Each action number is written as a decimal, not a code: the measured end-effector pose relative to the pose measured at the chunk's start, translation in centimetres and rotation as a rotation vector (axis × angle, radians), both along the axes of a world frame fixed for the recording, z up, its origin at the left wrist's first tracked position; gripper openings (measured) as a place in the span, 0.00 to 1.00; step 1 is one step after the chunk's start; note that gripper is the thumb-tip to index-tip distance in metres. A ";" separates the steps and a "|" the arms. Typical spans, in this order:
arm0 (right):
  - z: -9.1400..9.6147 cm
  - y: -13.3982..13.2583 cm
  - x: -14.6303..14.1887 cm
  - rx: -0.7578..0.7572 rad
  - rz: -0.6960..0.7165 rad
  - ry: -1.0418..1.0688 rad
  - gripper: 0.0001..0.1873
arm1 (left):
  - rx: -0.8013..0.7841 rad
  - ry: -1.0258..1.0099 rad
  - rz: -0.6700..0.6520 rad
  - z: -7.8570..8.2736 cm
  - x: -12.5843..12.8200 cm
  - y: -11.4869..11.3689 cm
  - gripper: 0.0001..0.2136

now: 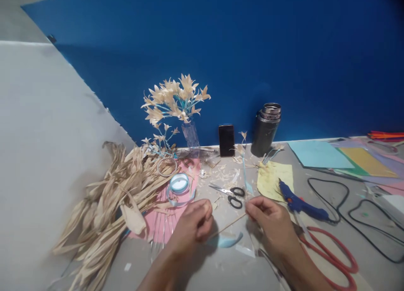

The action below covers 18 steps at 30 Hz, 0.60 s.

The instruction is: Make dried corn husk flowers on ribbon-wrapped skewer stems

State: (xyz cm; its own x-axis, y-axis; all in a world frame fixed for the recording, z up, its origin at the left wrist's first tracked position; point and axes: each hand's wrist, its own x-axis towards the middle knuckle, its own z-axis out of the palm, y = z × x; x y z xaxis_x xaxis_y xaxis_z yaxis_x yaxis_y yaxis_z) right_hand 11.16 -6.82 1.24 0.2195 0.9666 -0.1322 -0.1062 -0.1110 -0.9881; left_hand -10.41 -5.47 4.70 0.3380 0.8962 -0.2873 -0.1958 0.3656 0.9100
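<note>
My left hand (197,221) is closed on one end of a thin tan strip (230,225), which runs taut across to my right hand (269,219). The fingertips of my right hand pinch the lower part of an upright flower stem (245,173), partly wrapped in light blue, with small husk-like petals at its top. The strip meets the stem at those fingertips. Beyond my hands lie small black-handled scissors (232,194). A roll of light blue tape (179,183) rests on pink paper (150,226). A light blue piece (225,240) lies below the strip.
Dried corn husks (104,202) pile up at left. A clear vase (191,135) of husk flowers, a phone (226,140) and an uncapped flask (267,129) stand along the blue wall. At right are a blue glue gun (301,205), its cord, red-handled scissors (334,253) and coloured sheets (322,154).
</note>
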 end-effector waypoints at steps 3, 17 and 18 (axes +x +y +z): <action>0.3 -0.2 -0.3 0.072 -0.033 -0.208 0.15 | 0.239 0.345 0.150 0.0 2.1 0.1 0.22; -1.9 -0.1 -0.8 0.494 -0.248 -0.898 0.15 | 1.072 0.945 0.549 0.5 10.0 0.3 0.16; -2.0 -0.1 -0.8 0.494 -0.274 -0.943 0.16 | 1.063 0.971 0.558 0.4 10.3 0.6 0.15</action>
